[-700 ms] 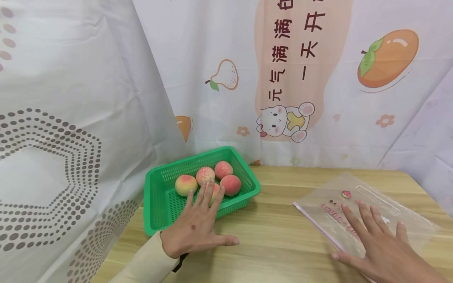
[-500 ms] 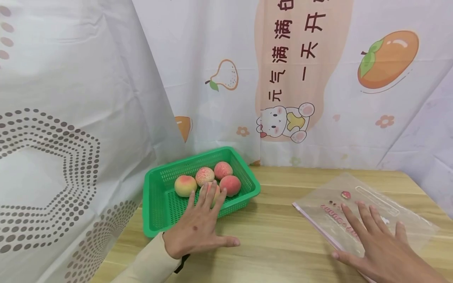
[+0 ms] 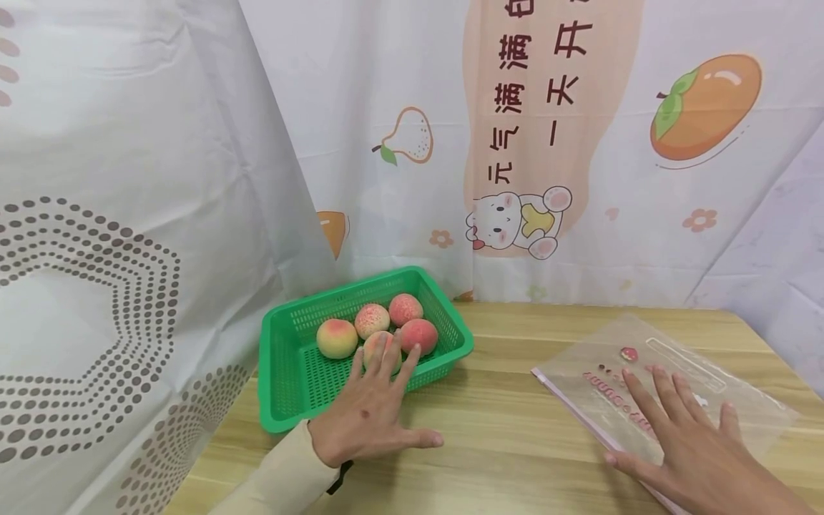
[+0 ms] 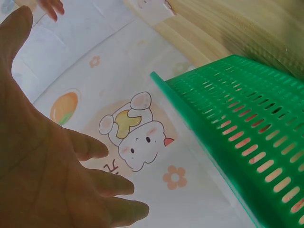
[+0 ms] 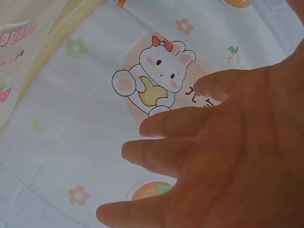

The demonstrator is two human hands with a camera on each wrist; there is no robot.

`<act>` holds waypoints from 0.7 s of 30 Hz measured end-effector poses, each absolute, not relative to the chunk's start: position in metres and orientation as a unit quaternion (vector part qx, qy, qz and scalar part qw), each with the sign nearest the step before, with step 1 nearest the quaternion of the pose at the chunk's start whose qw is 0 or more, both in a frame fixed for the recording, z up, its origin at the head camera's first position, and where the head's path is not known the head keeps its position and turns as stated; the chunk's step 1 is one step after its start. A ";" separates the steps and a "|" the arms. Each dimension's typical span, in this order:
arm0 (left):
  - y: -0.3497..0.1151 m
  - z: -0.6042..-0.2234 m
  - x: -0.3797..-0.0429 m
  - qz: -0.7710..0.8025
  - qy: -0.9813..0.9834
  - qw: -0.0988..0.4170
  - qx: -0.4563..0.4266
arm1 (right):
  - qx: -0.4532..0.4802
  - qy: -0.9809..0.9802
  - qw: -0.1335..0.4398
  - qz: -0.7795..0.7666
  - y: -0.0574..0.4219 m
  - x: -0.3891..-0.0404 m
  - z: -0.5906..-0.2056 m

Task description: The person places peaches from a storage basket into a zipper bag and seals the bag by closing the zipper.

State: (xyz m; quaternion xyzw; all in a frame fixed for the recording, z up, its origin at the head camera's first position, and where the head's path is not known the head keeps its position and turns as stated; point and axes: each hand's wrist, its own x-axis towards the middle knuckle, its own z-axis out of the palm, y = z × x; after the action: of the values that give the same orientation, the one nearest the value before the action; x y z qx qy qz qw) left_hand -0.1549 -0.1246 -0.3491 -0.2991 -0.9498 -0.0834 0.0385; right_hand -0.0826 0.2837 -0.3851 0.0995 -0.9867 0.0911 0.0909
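Observation:
In the head view a green plastic basket point(image 3: 275, 390) holds several peaches point(image 3: 337, 339) with pink and yellow skins. My left hand point(image 3: 367, 418), its fingers spread, is in front of the basket and partly covers the nearest peach. From the left wrist, the palm point(image 4: 42, 171) faces the camera, with a gap between it and the basket's slotted side point(image 4: 228, 95). My right hand point(image 3: 702, 454) spreads its fingers over a clear zip bag point(image 3: 595, 350) with pink print; contact cannot be made out. Neither hand holds anything.
The wooden table point(image 3: 489, 429) carries the basket at left and the bag at right. A printed white curtain point(image 3: 399, 207) hangs behind the table, and a dotted grey-white cloth point(image 3: 212, 179) hangs close along the left side.
My left hand has shifted slightly to the right, uncovering a bit more of the nearest peach. The right hand, basket and bag look unmoved.

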 end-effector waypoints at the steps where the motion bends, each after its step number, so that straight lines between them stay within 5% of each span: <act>1: -0.124 -0.349 -0.155 -0.082 -0.950 0.039 -0.300 | 0.098 -0.987 0.089 0.093 0.284 -0.083 -0.386; 21: -0.101 -0.362 -0.159 -0.103 -0.924 0.032 -0.367 | 0.085 -0.987 0.062 0.118 0.286 -0.088 -0.394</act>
State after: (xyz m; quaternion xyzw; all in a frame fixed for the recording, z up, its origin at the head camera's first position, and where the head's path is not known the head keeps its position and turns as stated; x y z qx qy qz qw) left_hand -0.1593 -0.1006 -0.3616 -0.3669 -0.9240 -0.1029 0.0316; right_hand -0.0878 0.2855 -0.3940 0.0853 -0.9873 0.1184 0.0621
